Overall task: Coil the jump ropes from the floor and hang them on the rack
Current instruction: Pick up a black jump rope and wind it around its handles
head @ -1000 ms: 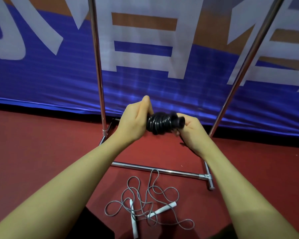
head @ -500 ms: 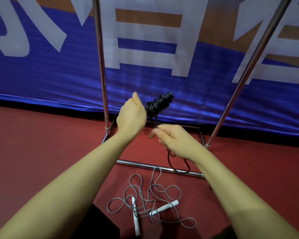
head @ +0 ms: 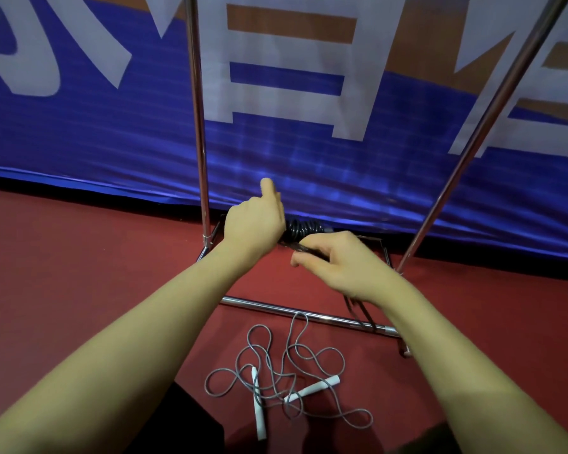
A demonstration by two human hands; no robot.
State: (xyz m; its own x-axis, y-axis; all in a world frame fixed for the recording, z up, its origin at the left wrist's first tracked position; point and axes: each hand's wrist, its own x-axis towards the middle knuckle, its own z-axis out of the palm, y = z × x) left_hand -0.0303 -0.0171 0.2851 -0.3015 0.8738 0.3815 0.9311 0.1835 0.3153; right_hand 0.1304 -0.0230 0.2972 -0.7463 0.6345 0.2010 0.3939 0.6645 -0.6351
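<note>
Hands' grip: left hand [head: 254,229] clamped on coiled black rope [head: 300,229], right hand [head: 336,263] pinching its cord

The glossy black coiled jump rope [head: 300,228] between my hands shows dark ridges; at six o'clock, the loose grey cord jump rope [head: 277,375] has white handles; the matte floor [head: 79,263] is dark red; at twelve o'clock, the blue fabric banner [head: 112,142] carries white and orange-brown shapes; the shiny metal rack [head: 197,109] is silver.
</note>
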